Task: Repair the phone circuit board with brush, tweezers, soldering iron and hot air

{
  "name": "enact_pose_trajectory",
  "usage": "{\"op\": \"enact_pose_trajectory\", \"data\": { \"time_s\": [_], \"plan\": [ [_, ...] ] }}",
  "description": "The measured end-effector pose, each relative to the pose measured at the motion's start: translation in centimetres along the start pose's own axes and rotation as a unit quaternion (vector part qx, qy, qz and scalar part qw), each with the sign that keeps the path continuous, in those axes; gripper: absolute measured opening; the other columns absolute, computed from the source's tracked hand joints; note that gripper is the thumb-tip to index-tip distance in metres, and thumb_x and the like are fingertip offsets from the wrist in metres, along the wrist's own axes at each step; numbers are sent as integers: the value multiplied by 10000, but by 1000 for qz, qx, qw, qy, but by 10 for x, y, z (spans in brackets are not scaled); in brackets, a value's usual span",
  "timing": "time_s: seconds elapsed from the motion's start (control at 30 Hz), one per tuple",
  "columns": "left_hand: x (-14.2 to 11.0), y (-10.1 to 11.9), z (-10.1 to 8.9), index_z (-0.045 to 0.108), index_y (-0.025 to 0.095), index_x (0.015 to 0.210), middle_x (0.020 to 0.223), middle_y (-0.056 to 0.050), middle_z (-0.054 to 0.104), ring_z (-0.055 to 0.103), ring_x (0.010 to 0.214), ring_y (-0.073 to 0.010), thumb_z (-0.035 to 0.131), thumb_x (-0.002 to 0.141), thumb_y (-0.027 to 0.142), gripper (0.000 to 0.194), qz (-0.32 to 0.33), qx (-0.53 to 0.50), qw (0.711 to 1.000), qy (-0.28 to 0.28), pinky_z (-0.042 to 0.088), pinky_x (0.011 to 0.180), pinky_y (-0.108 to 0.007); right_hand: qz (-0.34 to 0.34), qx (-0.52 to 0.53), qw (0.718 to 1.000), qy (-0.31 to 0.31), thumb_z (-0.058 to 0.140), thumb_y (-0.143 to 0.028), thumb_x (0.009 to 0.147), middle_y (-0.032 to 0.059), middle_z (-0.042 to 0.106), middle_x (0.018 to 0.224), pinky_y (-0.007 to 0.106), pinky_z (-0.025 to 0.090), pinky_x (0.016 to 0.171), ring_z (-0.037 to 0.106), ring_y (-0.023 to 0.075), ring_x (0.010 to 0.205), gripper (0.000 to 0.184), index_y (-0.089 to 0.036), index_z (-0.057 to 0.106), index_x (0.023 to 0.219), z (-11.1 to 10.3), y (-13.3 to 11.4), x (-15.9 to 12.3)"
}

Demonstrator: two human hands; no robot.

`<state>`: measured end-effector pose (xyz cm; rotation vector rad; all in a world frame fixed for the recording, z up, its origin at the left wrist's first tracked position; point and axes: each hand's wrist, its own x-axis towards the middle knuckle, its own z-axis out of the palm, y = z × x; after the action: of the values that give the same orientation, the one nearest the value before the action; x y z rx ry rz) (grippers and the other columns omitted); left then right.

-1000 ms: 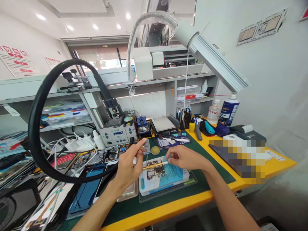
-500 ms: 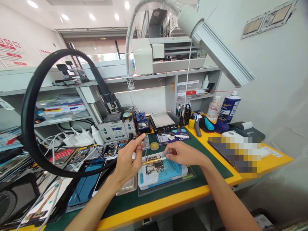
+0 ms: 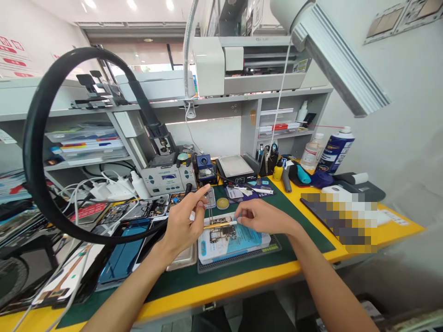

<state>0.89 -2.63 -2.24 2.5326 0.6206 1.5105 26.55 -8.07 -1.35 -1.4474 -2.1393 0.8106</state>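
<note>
My left hand (image 3: 185, 219) is closed around thin metal tweezers (image 3: 210, 206), with its index finger stretched out along the top. The tips point down toward a phone circuit board (image 3: 223, 234), which lies on a white and blue box (image 3: 254, 240). My right hand (image 3: 265, 216) pinches the white end of a slim yellow stick (image 3: 219, 225) just above the board. That stick reaches left toward my left hand, where its far end is partly hidden. Behind the board sits a small round tin (image 3: 223, 203) of yellowish paste.
A hot-air station (image 3: 168, 180) stands at the back left, and its thick black hose (image 3: 32, 133) loops beside my left arm. Disassembled phones (image 3: 121, 253) cover the left side. A spray can (image 3: 335, 150) and bottles stand at the back right. A lamp (image 3: 346, 60) hangs overhead.
The camera view has tilted down and shifted slightly. Both hands stay over the board with the tweezers and the yellow stick, which has moved little relative to the board.
</note>
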Motion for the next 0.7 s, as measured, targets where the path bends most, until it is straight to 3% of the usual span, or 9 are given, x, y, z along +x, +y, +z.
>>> {"op": "enact_pose_trajectory", "data": {
  "time_s": [0.3,0.7],
  "plan": [
    [1,0,-1,511,227,1439,897,-3,667,645,759,-101,510,964,74,499,6,31,1000,-1,526,737,-223,-16,8,1000,-5,615,-231,884,35,679,711,221,391,510,596,145,596,163,-140,729,955,-2,-3,2],
    [-2,-4,-1,544,253,1416,911,-5,691,689,745,-115,509,997,240,421,-16,70,997,11,544,743,-215,-16,19,1000,-10,719,-212,810,15,684,763,183,414,546,624,122,655,176,-129,730,964,-3,1,2]
  ]
}}
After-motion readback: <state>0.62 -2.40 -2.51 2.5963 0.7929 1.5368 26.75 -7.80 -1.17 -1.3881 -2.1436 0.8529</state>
